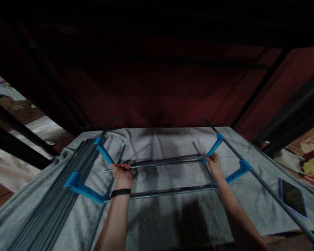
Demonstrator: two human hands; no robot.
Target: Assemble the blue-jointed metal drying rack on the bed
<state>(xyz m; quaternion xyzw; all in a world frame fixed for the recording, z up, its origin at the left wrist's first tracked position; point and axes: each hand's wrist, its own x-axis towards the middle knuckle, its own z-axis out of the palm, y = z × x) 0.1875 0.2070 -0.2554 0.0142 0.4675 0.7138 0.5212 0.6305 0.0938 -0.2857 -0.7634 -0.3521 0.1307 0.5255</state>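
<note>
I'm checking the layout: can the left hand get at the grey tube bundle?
Probably yes: the grey tube bundle lies just past two blue brackets, and the gap between them looks passable. The left hand would first have to release the cross tube.

Left hand (122, 170): fingers curled, beyond the front crossbar (170, 193)
Right hand (212, 164): fingers pinched, beyond the front crossbar's right end
Forearms (120, 218): outstretched
</note>
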